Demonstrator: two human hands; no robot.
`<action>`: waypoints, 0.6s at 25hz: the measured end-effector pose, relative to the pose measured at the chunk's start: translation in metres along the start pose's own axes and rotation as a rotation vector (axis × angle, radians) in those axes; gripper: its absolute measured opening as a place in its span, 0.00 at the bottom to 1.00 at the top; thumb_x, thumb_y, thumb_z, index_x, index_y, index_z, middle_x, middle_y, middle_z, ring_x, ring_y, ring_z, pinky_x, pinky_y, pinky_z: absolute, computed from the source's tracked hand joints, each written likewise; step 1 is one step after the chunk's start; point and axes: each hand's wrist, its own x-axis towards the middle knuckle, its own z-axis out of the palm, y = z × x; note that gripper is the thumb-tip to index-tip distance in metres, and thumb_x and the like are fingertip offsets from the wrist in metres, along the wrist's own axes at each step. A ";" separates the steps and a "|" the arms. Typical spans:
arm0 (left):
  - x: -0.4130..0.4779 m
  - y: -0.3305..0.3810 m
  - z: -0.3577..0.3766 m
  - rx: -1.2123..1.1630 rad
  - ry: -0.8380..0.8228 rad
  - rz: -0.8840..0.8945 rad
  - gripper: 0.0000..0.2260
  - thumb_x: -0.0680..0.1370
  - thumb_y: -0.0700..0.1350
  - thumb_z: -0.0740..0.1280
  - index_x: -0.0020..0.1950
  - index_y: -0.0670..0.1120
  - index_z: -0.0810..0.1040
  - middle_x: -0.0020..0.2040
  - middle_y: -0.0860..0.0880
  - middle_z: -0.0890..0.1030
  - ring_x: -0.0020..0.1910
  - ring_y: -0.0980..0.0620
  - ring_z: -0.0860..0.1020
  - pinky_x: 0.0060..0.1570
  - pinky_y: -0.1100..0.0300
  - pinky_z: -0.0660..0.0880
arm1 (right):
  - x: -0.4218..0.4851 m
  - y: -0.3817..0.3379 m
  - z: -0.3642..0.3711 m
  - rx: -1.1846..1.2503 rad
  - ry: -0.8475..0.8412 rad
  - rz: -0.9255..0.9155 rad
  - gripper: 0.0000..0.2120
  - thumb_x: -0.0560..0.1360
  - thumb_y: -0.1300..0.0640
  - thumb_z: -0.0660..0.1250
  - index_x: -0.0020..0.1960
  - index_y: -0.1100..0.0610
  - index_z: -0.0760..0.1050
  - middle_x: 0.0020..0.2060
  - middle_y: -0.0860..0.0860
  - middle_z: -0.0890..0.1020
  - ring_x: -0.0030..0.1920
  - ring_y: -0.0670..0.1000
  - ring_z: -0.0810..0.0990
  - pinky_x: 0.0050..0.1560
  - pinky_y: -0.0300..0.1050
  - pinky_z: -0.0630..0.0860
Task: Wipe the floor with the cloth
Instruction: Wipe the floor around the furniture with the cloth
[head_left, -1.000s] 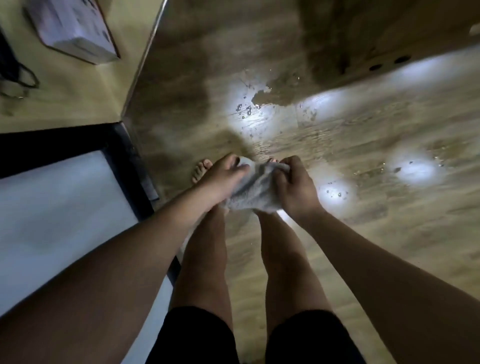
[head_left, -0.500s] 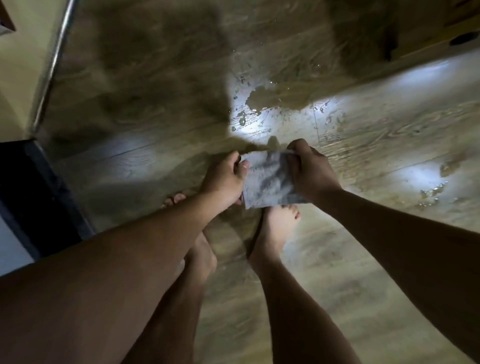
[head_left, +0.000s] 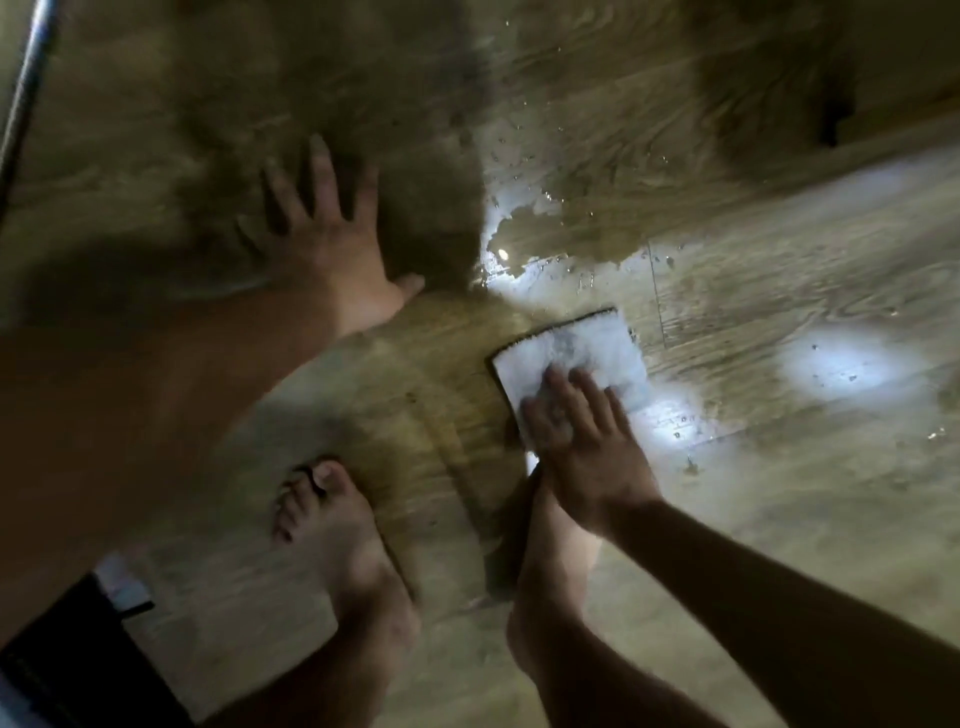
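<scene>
Pressed cloth flat under right hand, puddle just beyond its far edge (left hand splayed empty on floor).

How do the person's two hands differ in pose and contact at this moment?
The right hand lies flat on the cloth, fingers close together; the left hand touches no cloth, fingers spread wide, apparently braced on bare floor. The right hand is lit; the left hand is in shadow. Both are open, palm down.
</scene>
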 end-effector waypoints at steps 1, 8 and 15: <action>0.014 -0.003 -0.001 0.021 0.044 0.016 0.46 0.72 0.71 0.63 0.81 0.54 0.44 0.81 0.45 0.37 0.78 0.31 0.40 0.70 0.26 0.49 | -0.002 -0.002 0.008 0.008 -0.012 0.035 0.29 0.74 0.51 0.58 0.75 0.50 0.63 0.77 0.59 0.57 0.76 0.65 0.56 0.71 0.68 0.61; 0.079 -0.021 -0.019 0.040 0.368 0.200 0.38 0.77 0.69 0.46 0.79 0.47 0.54 0.81 0.41 0.52 0.78 0.29 0.50 0.69 0.23 0.50 | 0.001 0.047 0.018 -0.121 0.108 -0.045 0.32 0.77 0.38 0.55 0.78 0.47 0.56 0.78 0.57 0.54 0.78 0.63 0.51 0.73 0.67 0.56; 0.090 -0.027 0.006 0.019 0.600 0.192 0.36 0.78 0.69 0.49 0.79 0.48 0.55 0.80 0.44 0.54 0.79 0.34 0.51 0.71 0.26 0.49 | 0.014 0.059 0.047 -0.041 0.344 -0.099 0.30 0.77 0.42 0.54 0.77 0.48 0.59 0.77 0.59 0.58 0.77 0.65 0.55 0.72 0.70 0.52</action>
